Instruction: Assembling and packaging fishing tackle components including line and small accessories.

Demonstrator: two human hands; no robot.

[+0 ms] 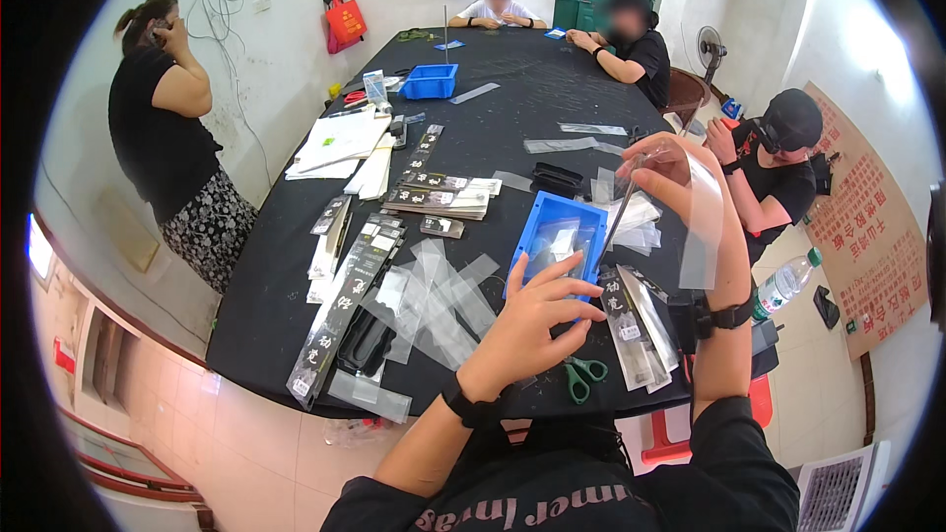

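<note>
My right hand (670,177) is raised over the right side of the table, fingers pinched. A long clear plastic sleeve (702,227) hangs from it, and a thin dark rod (619,212) slants down from its fingertips toward a blue bin. My left hand (537,320) is at the near edge of that blue bin (527,227), fingers spread, with nothing visible in them. Small clear packets (564,241) lie inside the bin. Beside it are long black printed packages (626,320). Green-handled scissors (583,379) lie near the table's front edge.
Loose clear sleeves (434,300), black printed packages (345,310) and a black tray (370,335) cover the left front. Papers (340,143) and another blue bin (430,81) lie farther back. Several people are around the table. A bottle (785,284) is at right.
</note>
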